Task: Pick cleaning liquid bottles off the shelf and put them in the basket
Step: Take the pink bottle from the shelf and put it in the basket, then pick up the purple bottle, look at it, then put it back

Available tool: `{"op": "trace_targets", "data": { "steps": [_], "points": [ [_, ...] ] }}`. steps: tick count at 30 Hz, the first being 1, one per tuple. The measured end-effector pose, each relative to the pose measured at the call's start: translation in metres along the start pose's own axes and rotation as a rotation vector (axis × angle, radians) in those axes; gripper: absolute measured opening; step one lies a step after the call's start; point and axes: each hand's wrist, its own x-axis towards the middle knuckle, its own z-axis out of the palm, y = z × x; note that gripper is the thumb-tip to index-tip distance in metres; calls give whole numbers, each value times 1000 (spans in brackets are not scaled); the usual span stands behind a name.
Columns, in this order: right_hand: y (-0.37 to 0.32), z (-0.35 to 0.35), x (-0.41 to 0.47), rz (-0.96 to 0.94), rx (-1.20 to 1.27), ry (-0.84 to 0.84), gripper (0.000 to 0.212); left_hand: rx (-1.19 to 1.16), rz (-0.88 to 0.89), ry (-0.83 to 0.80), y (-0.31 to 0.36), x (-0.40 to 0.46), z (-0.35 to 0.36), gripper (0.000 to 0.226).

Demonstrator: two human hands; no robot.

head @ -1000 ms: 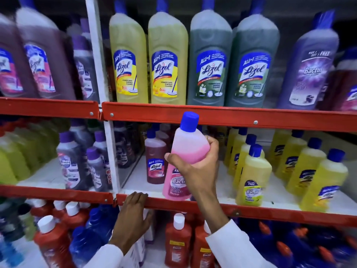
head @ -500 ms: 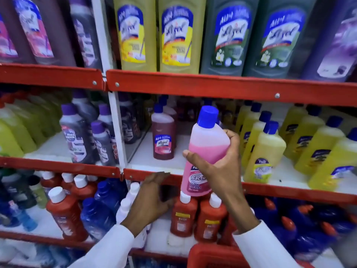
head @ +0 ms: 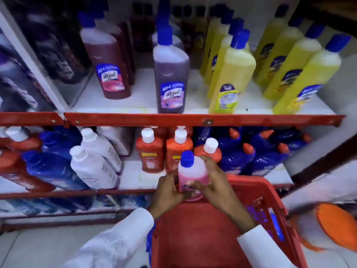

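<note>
A pink cleaning liquid bottle point(head: 193, 174) with a blue cap is held upright between both my hands, just above the far rim of the red basket point(head: 257, 192). My left hand point(head: 169, 190) grips its left side. My right hand point(head: 214, 182) wraps its right side and front. The basket's solid red floor shows below my wrists. The lower part of the bottle is hidden by my fingers.
The red-edged shelf point(head: 193, 119) above carries maroon, purple point(head: 171, 74) and yellow bottles point(head: 229, 74). The lower shelf holds red bottles point(head: 150, 149), white bottles point(head: 92, 163) and blue bottles point(head: 268, 157). An orange object point(head: 336, 225) lies on the floor at right.
The pink bottle came down from the middle shelf to just above the basket. My left hand left the shelf edge and joined the right on the bottle. The view tilted downward.
</note>
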Motion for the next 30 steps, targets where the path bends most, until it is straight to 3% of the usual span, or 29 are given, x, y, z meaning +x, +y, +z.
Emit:
{"op": "trace_targets", "data": {
  "steps": [7,11,19,25,28,30],
  "points": [
    [115,28,-14,288,-172,-82,70,103,-305,-11,-81,15,77,59],
    [148,53,-15,367,-177,-124,60,154,-485,81,-106,16,101,34],
    [180,69,-19,432,-201,-186,44,327,-594,-43,-113,17,104,25],
    [149,35,-10,360,-275,-306,47,423,-473,-157,-82,14,69,47],
    [106,5,2,259,-306,-240,37,531,-341,-188,-28,8,35,37],
    [67,-16,14,175,-294,-166,34,654,-186,-120,15,3,9,39]
  ]
}}
